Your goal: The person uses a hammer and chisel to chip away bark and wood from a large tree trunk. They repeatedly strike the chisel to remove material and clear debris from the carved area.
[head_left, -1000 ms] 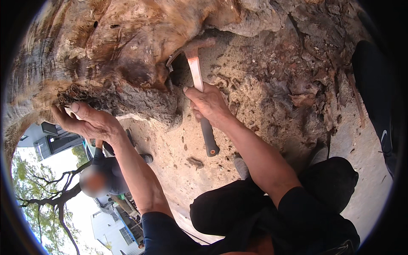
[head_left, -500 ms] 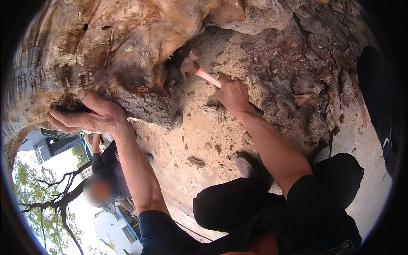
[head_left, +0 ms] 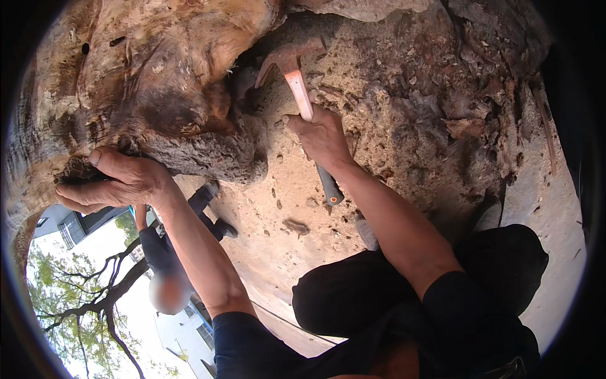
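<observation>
A claw hammer (head_left: 298, 95) with a rusty head, a pale orange-white shaft and a dark grip end is in my right hand (head_left: 323, 137). Its head is beside a dark hollow under the large wooden trunk (head_left: 158, 69), with the claw pointing left towards the wood. My right thumb sticks out to the left of the shaft. On the left, my left hand (head_left: 126, 180) rests against the lower edge of the trunk, thumb and fingers spread around a rough hole. Ragged dark bark (head_left: 208, 151) runs along the trunk's underside between my hands.
Sawdust and wood crumbs (head_left: 372, 120) cover the ground below the trunk, with bark pieces (head_left: 467, 126) at the right. My bent knees (head_left: 353, 297) are close below. Another person (head_left: 161, 249) stands at the left, near a tree (head_left: 107, 290) and buildings. Dark cloth shows at the right rim.
The hammer has swung more upright, its head higher and its grip end now showing below my right hand. My left hand stays on the trunk. The view has shifted, and the other person has moved.
</observation>
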The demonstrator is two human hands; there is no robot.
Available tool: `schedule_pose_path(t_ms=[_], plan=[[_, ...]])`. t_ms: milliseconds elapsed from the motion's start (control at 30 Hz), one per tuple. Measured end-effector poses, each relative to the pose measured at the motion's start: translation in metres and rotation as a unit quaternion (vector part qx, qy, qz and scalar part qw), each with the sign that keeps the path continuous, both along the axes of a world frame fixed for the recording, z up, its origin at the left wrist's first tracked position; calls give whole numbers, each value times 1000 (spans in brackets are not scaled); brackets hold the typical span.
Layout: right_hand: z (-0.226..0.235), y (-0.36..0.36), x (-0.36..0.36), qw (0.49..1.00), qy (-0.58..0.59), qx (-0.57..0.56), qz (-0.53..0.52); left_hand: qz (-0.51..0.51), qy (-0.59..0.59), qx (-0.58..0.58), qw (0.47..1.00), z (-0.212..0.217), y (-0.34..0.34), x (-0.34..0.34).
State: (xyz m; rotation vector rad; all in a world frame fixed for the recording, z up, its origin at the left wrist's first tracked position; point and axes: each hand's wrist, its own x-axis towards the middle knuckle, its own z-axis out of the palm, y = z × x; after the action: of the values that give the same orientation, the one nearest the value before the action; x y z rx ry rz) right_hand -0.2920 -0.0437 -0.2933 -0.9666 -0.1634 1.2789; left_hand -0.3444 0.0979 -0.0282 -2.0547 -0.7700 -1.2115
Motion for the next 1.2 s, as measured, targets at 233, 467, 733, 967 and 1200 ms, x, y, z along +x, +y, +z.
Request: schedule_pose_path(t_ms=[233,467,733,967,1200], plan=[[40,13,20,999,32,-30,-19,-16,13,5,1000,0,5,-5],[22,23,4,975,-201,-62,69,-33,18,1,999,3,12,-10],[15,36,5,996,-36,76,3,-8,31,-3,999,11,13,-20],[-9,37,-8,981,114,149,47,-67,-47,-77,994,5,13,-17],[-2,18,-14,980,95,167,54,-68,-42,-71,994,13,19,-33]])
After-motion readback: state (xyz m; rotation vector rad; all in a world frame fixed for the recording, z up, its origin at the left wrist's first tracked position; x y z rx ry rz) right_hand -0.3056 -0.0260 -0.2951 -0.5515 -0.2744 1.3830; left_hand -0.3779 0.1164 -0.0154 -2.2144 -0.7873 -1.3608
